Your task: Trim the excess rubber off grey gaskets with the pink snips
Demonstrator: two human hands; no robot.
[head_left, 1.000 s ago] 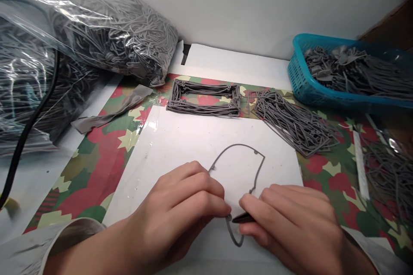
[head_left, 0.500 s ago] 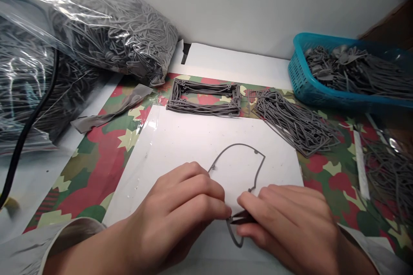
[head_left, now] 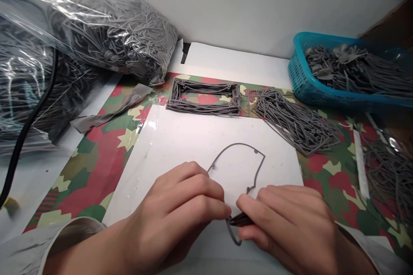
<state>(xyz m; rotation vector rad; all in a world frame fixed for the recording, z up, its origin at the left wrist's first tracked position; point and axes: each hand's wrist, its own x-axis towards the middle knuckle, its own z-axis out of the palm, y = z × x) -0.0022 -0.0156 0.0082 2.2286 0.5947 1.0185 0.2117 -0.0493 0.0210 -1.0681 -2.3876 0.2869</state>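
Observation:
A thin grey rubber gasket (head_left: 238, 144) with small tabs curves in a loop over the white sheet, its near part bending down between my hands. My left hand (head_left: 190, 206) pinches it between thumb and fingertips, and these fingers hide part of the loop. In my right hand (head_left: 284, 215) are dark, pointed tweezers (head_left: 241, 219). Their tips are together and touch or nearly touch the gasket right beside my left fingertips. Most of the tool is hidden inside my right hand.
Beyond the white sheet (head_left: 180, 137) lie a rectangular stack of gaskets (head_left: 203, 109) and a loose gasket pile (head_left: 293, 122). A blue basket (head_left: 297, 68) of grey parts stands back right. Filled clear bags (head_left: 129, 30) and a black cable (head_left: 32, 124) occupy the left.
The tweezers' tips have closed from slightly apart to together. Both hands and the gasket have barely moved.

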